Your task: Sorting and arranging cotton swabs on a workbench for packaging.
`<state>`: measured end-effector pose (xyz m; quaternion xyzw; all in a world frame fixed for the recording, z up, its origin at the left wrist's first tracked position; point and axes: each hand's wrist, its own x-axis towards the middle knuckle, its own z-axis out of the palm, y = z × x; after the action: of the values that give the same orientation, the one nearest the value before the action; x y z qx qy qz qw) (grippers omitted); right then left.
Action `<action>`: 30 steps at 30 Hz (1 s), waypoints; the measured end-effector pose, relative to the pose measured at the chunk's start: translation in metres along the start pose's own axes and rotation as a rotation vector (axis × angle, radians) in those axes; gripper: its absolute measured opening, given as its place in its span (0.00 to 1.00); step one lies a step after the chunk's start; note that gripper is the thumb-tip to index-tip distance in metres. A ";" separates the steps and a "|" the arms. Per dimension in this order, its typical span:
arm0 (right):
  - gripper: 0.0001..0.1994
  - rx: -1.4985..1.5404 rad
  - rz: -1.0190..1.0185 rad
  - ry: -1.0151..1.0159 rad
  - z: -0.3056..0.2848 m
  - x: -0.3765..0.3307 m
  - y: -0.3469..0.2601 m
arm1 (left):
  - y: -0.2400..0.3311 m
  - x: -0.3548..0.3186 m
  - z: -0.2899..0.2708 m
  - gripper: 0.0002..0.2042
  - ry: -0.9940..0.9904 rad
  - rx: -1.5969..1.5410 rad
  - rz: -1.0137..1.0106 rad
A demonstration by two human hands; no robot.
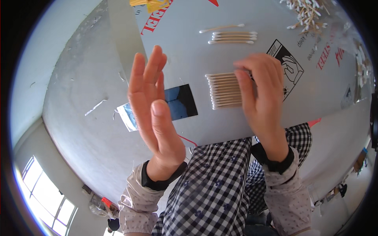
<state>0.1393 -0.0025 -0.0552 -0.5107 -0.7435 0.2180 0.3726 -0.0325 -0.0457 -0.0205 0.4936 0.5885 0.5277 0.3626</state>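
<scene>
Cotton swab row [224, 90] lies mid-board under my right hand [262, 98], fingers flat on its right ends w/o gripping (left hand [151, 106] open, empty, hovering left), so I'd press evenly, keeping tips flush.

Grey sheet [236, 118] with cotton swabs [224, 90]

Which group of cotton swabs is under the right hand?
The neat row of cotton swabs at the middle of the board; the right hand covers its right ends. The small group and the loose pile lie farther away, untouched.
</scene>
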 end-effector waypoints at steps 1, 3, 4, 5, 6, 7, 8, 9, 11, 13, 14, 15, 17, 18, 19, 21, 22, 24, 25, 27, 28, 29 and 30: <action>0.04 -0.098 -0.088 0.032 0.000 0.006 0.005 | 0.004 0.003 -0.001 0.32 0.000 -0.011 0.012; 0.03 -0.104 -0.103 0.085 0.000 0.006 0.011 | 0.020 -0.006 -0.015 0.32 0.071 0.065 -0.024; 0.03 -0.005 -0.053 0.078 -0.005 0.005 0.016 | 0.024 -0.013 -0.021 0.32 0.108 0.062 -0.031; 0.04 0.105 -0.003 0.067 -0.008 0.003 0.019 | 0.030 -0.022 -0.033 0.32 0.132 0.101 -0.030; 0.04 0.100 -0.013 0.076 -0.012 0.001 0.019 | 0.037 -0.032 -0.045 0.32 0.160 0.122 -0.042; 0.06 0.289 0.146 0.055 -0.017 -0.002 0.017 | 0.046 -0.044 -0.060 0.33 0.186 0.145 -0.049; 0.08 0.478 0.299 0.032 -0.021 -0.004 0.017 | 0.055 -0.058 -0.075 0.32 0.192 0.169 -0.093; 0.08 0.474 0.281 0.044 -0.025 -0.007 0.018 | 0.065 -0.075 -0.091 0.32 0.198 0.191 -0.137; 0.14 0.422 0.284 -0.072 -0.031 -0.012 0.018 | 0.090 -0.108 -0.113 0.32 0.252 0.195 -0.144; 0.13 0.349 0.255 -0.062 -0.039 -0.023 0.040 | 0.107 -0.136 -0.113 0.33 0.248 0.231 -0.362; 0.13 0.299 0.228 -0.058 -0.041 -0.030 0.039 | 0.118 -0.155 -0.115 0.31 0.285 0.194 -0.436; 0.13 0.289 0.214 -0.049 -0.043 -0.041 0.038 | 0.129 -0.179 -0.117 0.30 0.319 0.155 -0.512; 0.15 0.218 0.218 -0.013 -0.025 -0.054 0.014 | 0.068 -0.312 -0.209 0.27 0.379 0.240 -0.181; 0.21 0.134 0.128 -0.030 -0.031 -0.068 0.015 | 0.090 -0.307 -0.188 0.27 0.367 0.249 -0.219; 0.21 0.124 0.120 -0.017 -0.033 -0.081 0.010 | 0.120 -0.297 -0.163 0.26 0.353 0.269 -0.254; 0.26 0.102 0.203 -0.008 -0.028 -0.105 -0.009 | 0.146 -0.311 -0.152 0.28 0.353 0.371 -0.271; 0.26 0.085 0.192 0.007 -0.033 -0.114 -0.003 | 0.147 -0.319 -0.140 0.32 0.323 0.337 -0.200; 0.29 -0.129 0.155 -0.121 -0.033 -0.128 0.000 | 0.145 -0.345 -0.135 0.46 0.266 0.294 -0.127; 0.29 -0.113 0.153 -0.112 -0.027 -0.129 -0.003 | 0.145 -0.357 -0.138 0.46 0.267 0.309 -0.117; 0.31 -0.225 0.155 -0.230 -0.031 -0.126 -0.005 | 0.142 -0.373 -0.140 0.52 0.311 0.640 -0.158; 0.31 -0.230 0.156 -0.217 -0.032 -0.124 -0.007 | 0.135 -0.383 -0.147 0.55 0.365 0.577 -0.184; 0.32 -0.290 0.203 -0.277 -0.029 -0.122 -0.012 | 0.127 -0.390 -0.152 0.55 0.363 0.578 -0.175; 0.32 -0.351 0.250 -0.337 -0.027 -0.121 -0.017 | 0.120 -0.396 -0.157 0.56 0.395 0.593 -0.065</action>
<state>0.1750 -0.1215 -0.0663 -0.6118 -0.7525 0.2121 0.1200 -0.0590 -0.4740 0.0881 0.4467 0.7903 0.4074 0.0996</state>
